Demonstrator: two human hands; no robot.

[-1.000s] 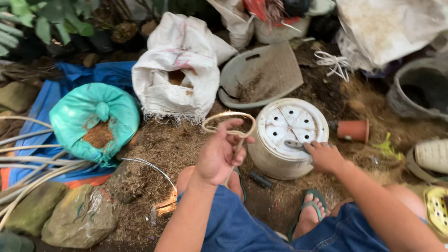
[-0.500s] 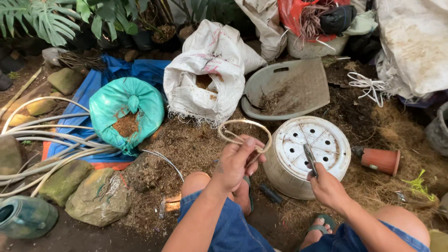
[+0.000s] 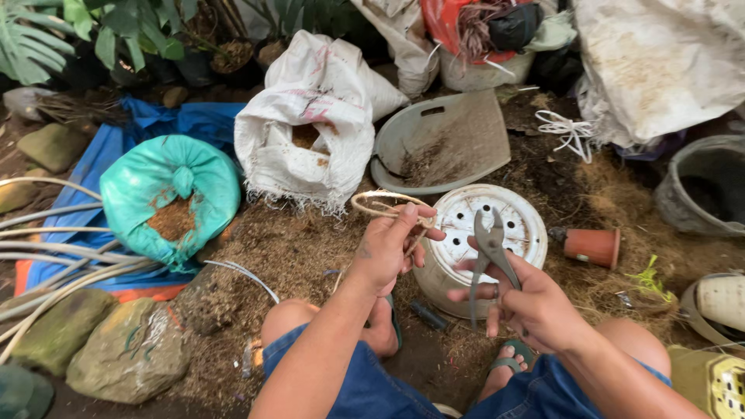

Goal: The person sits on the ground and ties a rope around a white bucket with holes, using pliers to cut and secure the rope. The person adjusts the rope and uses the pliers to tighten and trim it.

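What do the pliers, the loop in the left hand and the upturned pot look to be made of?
Pliers: dull grey bare metal, no grips visible.
Loop held by left hand: thin tan coil, probably wire or rattan; unclear.
Upturned pot: white moulded plastic, scuffed, with drain holes.

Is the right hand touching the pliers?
Touching. The head view shows the right hand wrapped around the handles of the pliers, tips pointing up over the upturned white pot.

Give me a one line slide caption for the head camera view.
Left hand holds a wire loop and right hand holds pliers above an upturned white pot.
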